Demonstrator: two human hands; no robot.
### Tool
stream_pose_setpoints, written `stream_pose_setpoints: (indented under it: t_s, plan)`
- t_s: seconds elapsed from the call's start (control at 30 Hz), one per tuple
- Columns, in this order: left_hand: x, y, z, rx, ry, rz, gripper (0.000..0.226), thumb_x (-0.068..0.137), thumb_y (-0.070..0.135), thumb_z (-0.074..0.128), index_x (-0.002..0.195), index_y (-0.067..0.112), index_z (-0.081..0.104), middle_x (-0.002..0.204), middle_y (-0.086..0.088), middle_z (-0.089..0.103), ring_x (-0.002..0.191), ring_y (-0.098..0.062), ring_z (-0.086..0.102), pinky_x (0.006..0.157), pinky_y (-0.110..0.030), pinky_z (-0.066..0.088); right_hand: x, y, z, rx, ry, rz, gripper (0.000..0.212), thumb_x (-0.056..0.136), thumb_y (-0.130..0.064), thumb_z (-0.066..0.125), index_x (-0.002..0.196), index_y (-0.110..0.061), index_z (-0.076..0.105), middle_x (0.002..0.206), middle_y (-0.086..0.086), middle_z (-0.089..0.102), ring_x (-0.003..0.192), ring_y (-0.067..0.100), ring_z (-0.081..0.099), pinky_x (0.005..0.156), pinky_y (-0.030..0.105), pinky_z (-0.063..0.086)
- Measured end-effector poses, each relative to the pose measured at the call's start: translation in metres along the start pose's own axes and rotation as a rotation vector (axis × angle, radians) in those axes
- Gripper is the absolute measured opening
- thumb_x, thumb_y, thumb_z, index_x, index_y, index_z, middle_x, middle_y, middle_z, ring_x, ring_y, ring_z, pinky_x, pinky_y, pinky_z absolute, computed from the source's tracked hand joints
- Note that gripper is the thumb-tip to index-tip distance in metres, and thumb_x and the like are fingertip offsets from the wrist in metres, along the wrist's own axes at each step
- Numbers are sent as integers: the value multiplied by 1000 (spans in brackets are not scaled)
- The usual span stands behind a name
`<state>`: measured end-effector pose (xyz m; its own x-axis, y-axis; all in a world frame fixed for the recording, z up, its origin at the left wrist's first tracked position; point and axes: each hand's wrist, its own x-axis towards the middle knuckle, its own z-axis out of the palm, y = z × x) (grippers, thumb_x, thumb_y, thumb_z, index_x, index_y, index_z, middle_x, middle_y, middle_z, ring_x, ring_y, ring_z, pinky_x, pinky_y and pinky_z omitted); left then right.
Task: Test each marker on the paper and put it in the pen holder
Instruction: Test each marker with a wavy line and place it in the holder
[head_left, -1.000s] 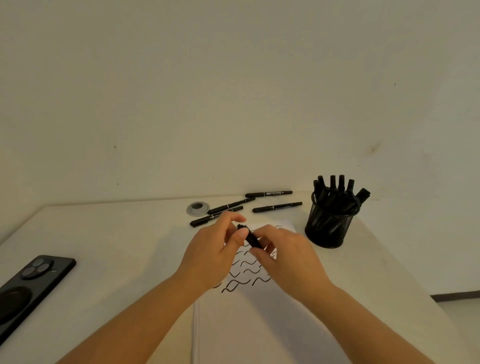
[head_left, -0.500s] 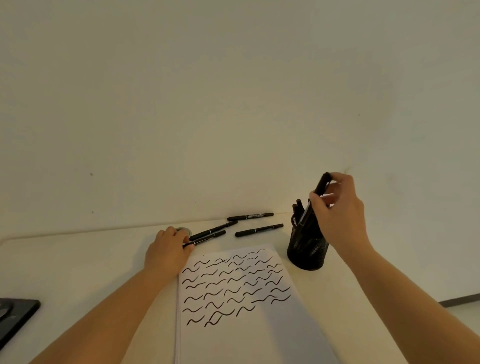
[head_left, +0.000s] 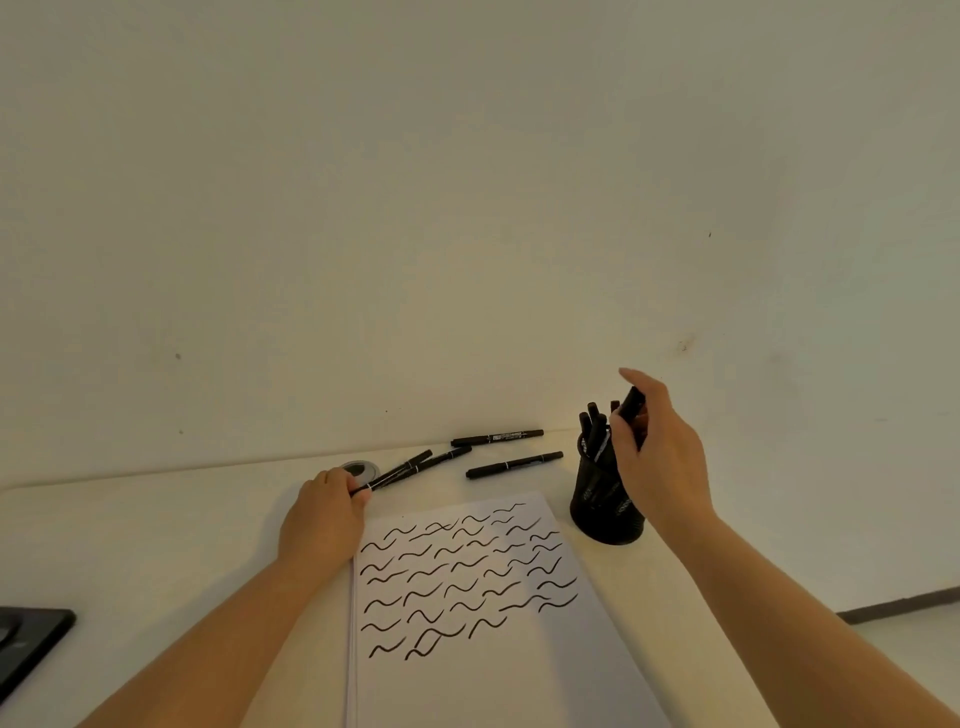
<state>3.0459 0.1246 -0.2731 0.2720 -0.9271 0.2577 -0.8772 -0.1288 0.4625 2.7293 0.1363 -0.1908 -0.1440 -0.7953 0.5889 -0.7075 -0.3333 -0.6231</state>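
Observation:
A white pad of paper lies in front of me, covered with several black wavy test strokes. The black mesh pen holder stands to its right with several black markers in it. My right hand hovers over the holder, thumb and fingers around the top of a black marker that points down into it, index finger lifted. My left hand rests on the table left of the pad, its fingertips pinching the end of a loose marker. Beside it lie three more markers.
A grey round disc sits by my left fingertips near the wall. A dark phone lies at the table's left edge. The wall runs close behind the markers. The table's right edge drops off past the holder.
My hands separated from in front of me. The right one carried a marker to the holder and lowered it in. The left one reached to the loose markers and took hold of one.

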Motion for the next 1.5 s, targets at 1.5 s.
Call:
stream_pose_setpoints:
  t_s: [1.5]
  plan:
    - [-188,37,-58,-584,-201,153,20,94,33,42,87,38,60,49,17,48,46,-5,38,47,-16,31,-152,-110,41,705,-386,495,29,93,-30,45,72,-19,62,45,-7,51,44,2,44,47,15,38]
